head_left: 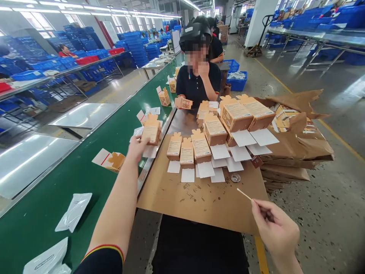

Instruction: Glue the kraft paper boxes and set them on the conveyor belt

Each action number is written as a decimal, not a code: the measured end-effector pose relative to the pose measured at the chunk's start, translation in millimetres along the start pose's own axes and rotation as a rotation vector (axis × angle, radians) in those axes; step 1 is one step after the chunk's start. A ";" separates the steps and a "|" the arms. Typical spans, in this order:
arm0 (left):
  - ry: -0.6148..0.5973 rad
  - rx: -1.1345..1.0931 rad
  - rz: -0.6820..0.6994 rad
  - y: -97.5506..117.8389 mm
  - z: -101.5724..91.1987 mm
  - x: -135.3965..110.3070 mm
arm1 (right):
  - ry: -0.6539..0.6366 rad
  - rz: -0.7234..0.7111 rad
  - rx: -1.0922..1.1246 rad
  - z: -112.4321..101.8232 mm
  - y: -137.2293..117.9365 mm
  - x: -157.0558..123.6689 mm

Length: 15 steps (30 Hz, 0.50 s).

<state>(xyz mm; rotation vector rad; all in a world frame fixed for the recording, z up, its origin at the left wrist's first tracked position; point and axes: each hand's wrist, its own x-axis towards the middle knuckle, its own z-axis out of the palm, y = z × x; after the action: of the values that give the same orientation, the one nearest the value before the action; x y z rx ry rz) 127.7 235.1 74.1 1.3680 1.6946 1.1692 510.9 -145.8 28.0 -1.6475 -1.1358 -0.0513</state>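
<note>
Gripped a box (152,133) in the left hand (137,147) at the edge of the belt (85,179); well apart, pinched a swab (244,194) in the right hand (275,226). Probably needed light pressure on the box, and the swab tip held off the desk (158,192).

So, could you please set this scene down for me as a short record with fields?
Left hand: at a small brown box by the belt's edge; firmness of grip unclear
Right hand: pinching a cotton swab
Brown tabletop: grouped boxes with white flaps out; small round dish nearby
Green belt: white packets, an open box
Across: another person in a dark shirt
Floor, right: brown paper
</note>
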 end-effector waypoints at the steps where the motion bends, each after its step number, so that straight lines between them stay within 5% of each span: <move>1: 0.000 -0.063 -0.022 -6.4 -16.6 -13.4 | -0.007 0.010 -0.034 4.7 7.0 8.1; 4: -0.124 -0.376 -0.072 -30.4 -53.8 -74.4 | -0.090 0.021 -0.126 20.6 27.1 29.9; 6: -0.175 -0.468 -0.138 -46.4 -61.7 -126.6 | -0.160 0.011 -0.163 30.6 37.2 40.7; 10: -0.273 -0.454 -0.287 -67.9 -42.7 -211.1 | -0.271 -0.019 -0.200 42.8 49.1 54.0; 15: -0.304 -0.389 -0.341 -79.2 -9.5 -230.9 | -0.267 -0.011 -0.207 38.4 51.8 55.9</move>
<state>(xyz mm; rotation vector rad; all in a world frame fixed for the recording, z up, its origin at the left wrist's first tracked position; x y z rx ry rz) 143.8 4.5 -4.9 0.9201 1.3325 0.9731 558.1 -78.7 4.9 -1.8724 -1.3789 0.0471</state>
